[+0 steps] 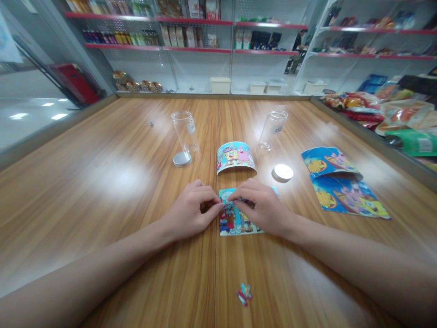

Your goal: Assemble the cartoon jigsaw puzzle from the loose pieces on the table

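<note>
A cartoon-printed puzzle sheet point(235, 224) lies flat on the table, partly hidden under my right hand. My left hand point(194, 207) is closed in a pinch at the sheet's left edge; whatever sits between its fingertips is too small to name. Over the sheet's upper middle, my right hand point(261, 205) has its fingers curled inward with the tips near the print, and anything in them is hidden. Just behind stands a curved cartoon card point(235, 157), arched up from the table. A few small loose puzzle pieces point(244, 294) lie close to me.
Two clear jars point(186, 132) stand farther back, with a silver lid point(182, 159) at left and another lid point(282, 172) at right. Blue cartoon sheets point(351, 196) lie right, one curled. Snack bags point(355, 107) fill the right side. Stocked shelves point(194, 48) line the back.
</note>
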Motion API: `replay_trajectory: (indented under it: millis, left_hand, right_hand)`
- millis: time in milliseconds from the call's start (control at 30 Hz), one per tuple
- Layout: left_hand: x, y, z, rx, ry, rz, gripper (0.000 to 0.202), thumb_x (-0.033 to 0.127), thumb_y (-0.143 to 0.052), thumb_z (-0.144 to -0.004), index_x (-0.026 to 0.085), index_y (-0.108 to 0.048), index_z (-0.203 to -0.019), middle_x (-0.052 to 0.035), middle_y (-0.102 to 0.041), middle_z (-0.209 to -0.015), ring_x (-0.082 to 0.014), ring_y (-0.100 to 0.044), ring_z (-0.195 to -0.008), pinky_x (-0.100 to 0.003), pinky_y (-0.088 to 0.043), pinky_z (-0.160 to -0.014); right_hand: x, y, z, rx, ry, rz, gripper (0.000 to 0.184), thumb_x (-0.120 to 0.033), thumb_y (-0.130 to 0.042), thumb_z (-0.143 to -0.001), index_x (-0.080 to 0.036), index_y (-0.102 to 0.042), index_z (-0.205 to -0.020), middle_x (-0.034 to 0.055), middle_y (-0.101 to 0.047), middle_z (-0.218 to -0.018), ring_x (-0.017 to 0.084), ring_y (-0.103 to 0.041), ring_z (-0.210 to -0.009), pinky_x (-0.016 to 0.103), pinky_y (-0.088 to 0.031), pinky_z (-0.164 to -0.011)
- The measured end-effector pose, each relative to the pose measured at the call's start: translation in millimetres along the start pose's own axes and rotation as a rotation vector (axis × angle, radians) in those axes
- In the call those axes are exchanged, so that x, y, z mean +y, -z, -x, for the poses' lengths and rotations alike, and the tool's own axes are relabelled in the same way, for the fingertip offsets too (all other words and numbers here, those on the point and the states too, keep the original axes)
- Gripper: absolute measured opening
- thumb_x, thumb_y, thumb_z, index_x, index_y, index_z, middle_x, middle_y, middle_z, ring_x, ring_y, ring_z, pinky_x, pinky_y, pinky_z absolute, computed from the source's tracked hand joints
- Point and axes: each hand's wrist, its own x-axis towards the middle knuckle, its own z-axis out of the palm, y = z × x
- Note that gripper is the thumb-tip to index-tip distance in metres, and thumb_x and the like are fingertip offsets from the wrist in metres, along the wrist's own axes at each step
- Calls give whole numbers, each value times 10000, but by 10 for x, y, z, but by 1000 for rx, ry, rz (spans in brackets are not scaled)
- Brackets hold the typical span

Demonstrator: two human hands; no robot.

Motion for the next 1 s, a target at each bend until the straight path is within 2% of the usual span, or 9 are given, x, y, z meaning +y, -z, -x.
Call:
replay_trajectory:
  millis: [133,300,467,567,667,800,900,1000]
  left_hand:
    - [-17,2,-5,-1,24,-28,243,309,-598,-920,175,-657,-726,-18,-630,-676,-161,-488,-708,-324,-404,-699]
    - [-12,13,-1,-17,44,14,258,314,-599,-920,174,-655,-712,-19,-640,-685,-161,-494,-713,-330,-403,-712]
    - [-14,12,0,-103,-66,4,250,313,-580,-943,190,-700,-761,-16,-649,-723,-157,-500,-742,-340,-385,-748]
    - [-8,15,0,-124,-104,-2,212,290,-573,-944,200,-699,-799,-18,-644,-749,-165,-507,-771,-345,-391,-766]
    - [24,47,3,-112,-135,6,112,264,-600,-903,186,-680,-919,-55,-652,-911,-192,-529,-884,-371,-425,-846]
    - [65,87,8,-147,-186,10,285,262,-663,-819,183,-601,-1086,-102,-585,-1244,-259,-488,-1144,-452,-402,-1030]
    - [62,83,14,-179,-167,6,445,286,-678,-798,187,-522,-1203,-110,-563,-1286,-284,-456,-1206,-481,-397,-1058]
    - [47,75,22,-203,-163,-15,507,299,-668,-808,190,-487,-1269,-113,-555,-1293,-297,-438,-1241,-497,-380,-1082]
  right_hand:
    - [36,-4,49,-11,65,43,162,-116,-556,-925,-145,-706,-979,74,-668,-875,186,-559,-844,325,-445,-755]
    - [-6,27,64,-45,55,81,153,-136,-569,-906,-148,-697,-988,73,-647,-859,194,-543,-839,336,-429,-750]
    - [-38,28,59,-57,48,22,140,-200,-614,-909,-152,-679,-1023,70,-681,-906,194,-559,-858,346,-431,-783]
    - [-37,14,69,-71,44,-30,107,-189,-621,-914,-169,-679,-1002,48,-700,-894,183,-571,-853,329,-427,-772]
    - [-36,14,75,-81,12,-37,99,-174,-639,-896,-184,-692,-979,34,-697,-864,182,-572,-852,320,-424,-759]
    - [-50,32,71,-60,-33,-65,71,-159,-663,-872,-188,-702,-924,24,-685,-825,168,-585,-830,317,-432,-770]
    - [-64,38,70,-69,-34,-73,38,-166,-676,-866,-187,-703,-851,26,-679,-803,167,-590,-822,319,-433,-766]
    - [-71,36,72,-77,-6,-74,36,-183,-678,-876,-187,-707,-855,29,-682,-796,175,-579,-831,329,-429,-769]
